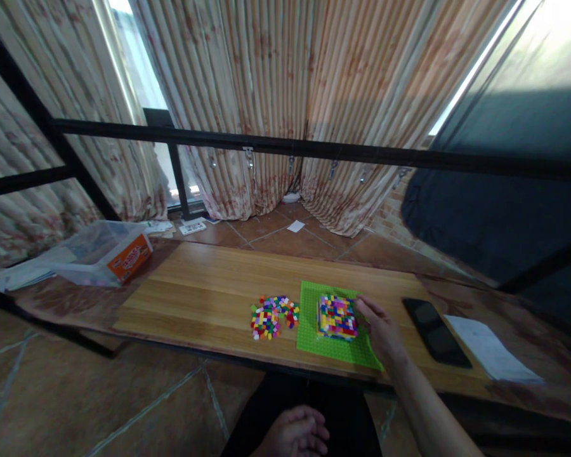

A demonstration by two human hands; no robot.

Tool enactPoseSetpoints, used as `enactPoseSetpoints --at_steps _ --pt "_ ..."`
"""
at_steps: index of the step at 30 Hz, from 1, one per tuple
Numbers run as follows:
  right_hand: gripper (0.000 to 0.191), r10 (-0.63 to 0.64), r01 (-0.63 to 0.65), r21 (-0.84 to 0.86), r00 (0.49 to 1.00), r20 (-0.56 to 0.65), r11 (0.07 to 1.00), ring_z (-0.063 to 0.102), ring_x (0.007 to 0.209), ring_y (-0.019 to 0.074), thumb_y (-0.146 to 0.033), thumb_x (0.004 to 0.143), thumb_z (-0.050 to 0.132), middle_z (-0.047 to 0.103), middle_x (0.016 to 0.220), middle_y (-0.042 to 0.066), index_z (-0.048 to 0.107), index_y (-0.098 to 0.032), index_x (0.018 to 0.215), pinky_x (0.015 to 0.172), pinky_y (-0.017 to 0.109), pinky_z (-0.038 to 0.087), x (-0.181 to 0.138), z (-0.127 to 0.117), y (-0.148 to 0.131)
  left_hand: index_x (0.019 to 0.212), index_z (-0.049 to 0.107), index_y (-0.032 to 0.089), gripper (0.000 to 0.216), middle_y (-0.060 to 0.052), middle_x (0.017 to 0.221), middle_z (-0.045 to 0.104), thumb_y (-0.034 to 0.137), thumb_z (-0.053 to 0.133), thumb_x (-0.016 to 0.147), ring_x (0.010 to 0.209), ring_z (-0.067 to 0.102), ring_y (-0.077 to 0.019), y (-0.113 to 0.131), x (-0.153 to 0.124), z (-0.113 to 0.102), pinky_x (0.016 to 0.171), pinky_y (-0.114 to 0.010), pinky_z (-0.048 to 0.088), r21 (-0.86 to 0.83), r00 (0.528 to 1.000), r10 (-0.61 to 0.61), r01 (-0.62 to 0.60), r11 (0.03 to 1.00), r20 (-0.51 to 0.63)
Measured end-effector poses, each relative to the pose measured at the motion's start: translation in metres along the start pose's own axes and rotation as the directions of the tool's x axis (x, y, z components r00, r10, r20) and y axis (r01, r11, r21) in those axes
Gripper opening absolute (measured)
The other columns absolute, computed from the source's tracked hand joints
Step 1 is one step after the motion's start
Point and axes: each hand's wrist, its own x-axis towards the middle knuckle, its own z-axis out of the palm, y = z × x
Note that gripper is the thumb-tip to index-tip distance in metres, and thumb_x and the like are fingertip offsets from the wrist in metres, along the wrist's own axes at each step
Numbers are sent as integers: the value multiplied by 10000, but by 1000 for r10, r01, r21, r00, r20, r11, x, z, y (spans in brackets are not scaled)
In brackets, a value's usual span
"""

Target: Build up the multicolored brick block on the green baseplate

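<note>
Nearest you, your left hand point(297, 433) rests over your lap, fingers loosely bent, with nothing seen in it. Your right hand point(379, 327) reaches to the right side of the brick block point(337, 317), maybe to keep it steady; its fingers are close together, but I cannot tell if they pinch anything. The block sits on the green plate point(308, 336), which likely gives it a firm base. Loose bricks point(271, 316) lie just left of the plate, perhaps to keep them off it but close to you. On the right are a black phone point(436, 332) and white paper point(492, 349). The tabletop point(195, 285) looks like smooth brown wood. Far left stands a clear box point(92, 254). Past it all are floor tiles point(261, 231), a black bar point(276, 139) and long, striped curtains point(266, 70).
</note>
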Motion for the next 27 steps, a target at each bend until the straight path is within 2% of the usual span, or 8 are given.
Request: enactPoseSetpoints --at_steps 4,8,10,12,14,16,21,27 --pt "358 -175 141 -213 974 -148 967 631 804 186 -463 660 711 709 906 60 703 -192 895 677 297 494 -27 6 -20 862 625 142 433 -72 824 652 485 740 625 691 600 -150 7 -10 3 701 -296 395 4 999 54 -54 999 0" --pt "287 -277 327 -370 943 183 870 632 849 203 -430 749 635 698 967 70 700 -221 934 744 331 506 -81 42 -33 892 618 148 425 -63 853 650 487 715 655 649 572 -124 35 -26 -3 637 -262 397 195 962 241 -213 957 -131" --pt "254 -256 435 -433 875 411 789 629 838 193 -360 792 593 680 993 68 688 -240 994 736 317 510 -104 64 -29 931 615 152 393 -64 891 651 463 678 698 680 575 -135 59 -38 -8 646 -263 414 406 866 444 -328 853 -232" --pt "253 -237 492 -467 831 503 735 629 851 187 -288 819 537 658 1025 68 674 -242 1026 744 310 515 -118 84 -18 934 609 162 298 -56 906 646 376 649 731 781 586 -159 85 -49 -15 723 -273 441 614 705 642 -372 696 -301" --pt "281 -213 514 -528 822 528 676 630 891 194 -234 821 506 644 1048 70 656 -238 1058 778 319 512 -123 97 -4 1034 589 180 284 -56 975 643 295 585 774 833 593 -168 108 -57 -20 784 -296 455 784 588 741 -271 559 -325" --pt "300 -210 528 -594 828 520 608 629 923 208 -201 811 499 638 1056 74 645 -233 1072 815 335 502 -121 105 8 1098 565 194 324 -46 978 641 216 550 775 794 596 -158 124 -61 -24 781 -300 467 888 538 787 -141 437 -302" --pt "329 -225 573 -646 809 543 504 618 948 227 -166 780 517 634 1057 80 628 -229 1083 858 351 479 -111 116 20 1123 537 191 411 -71 1077 594 83 534 726 819 599 -156 138 -48 -25 809 -298 461 971 538 812 56 233 -226" --pt "349 -174 551 -670 820 545 497 615 899 226 -136 749 519 619 1002 84 625 -193 1076 845 346 480 -107 129 29 1139 522 179 443 -86 1070 593 43 506 718 920 595 -194 143 -29 -18 815 -293 448 977 586 788 28 211 -188"
